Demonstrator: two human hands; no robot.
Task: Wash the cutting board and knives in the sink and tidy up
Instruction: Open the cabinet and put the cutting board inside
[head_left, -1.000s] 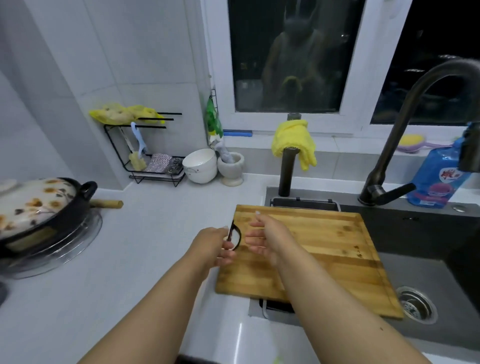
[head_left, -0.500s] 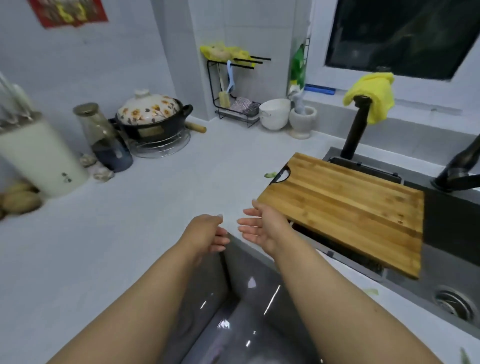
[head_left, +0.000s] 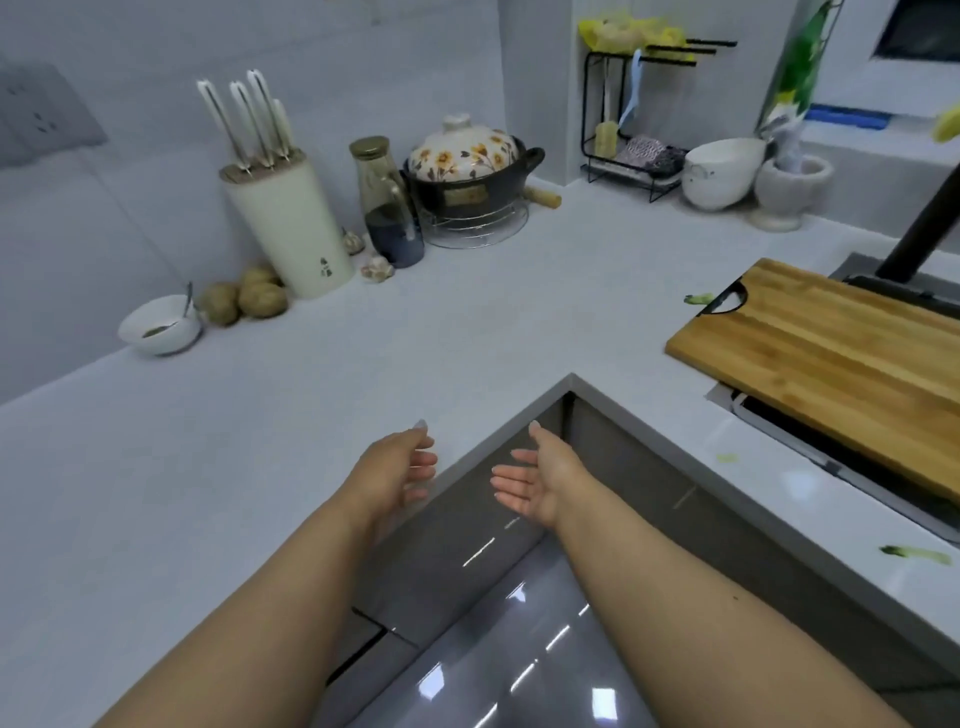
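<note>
While knives (head_left: 249, 122) are standing in the block (head_left: 291, 228) far left, I am holding my left hand (head_left: 395, 470) and right hand (head_left: 535, 480) slack and empty; board (head_left: 831, 364) is bridging the sink, awaiting washing.

home kitchen: knife block (head_left: 288, 208), clay pot (head_left: 470, 169), sink (head_left: 852, 467).

The wooden cutting board (head_left: 831, 353) is cut off by the right edge, so its far end is not seen. The sink (head_left: 852, 457) under it is mostly covered by the board. The knife blades are hidden inside the white knife block (head_left: 291, 228) (only the handles are seen). A yellow thing (head_left: 948, 124) at the right edge is cut off and blurred, so it cannot be told.
</note>
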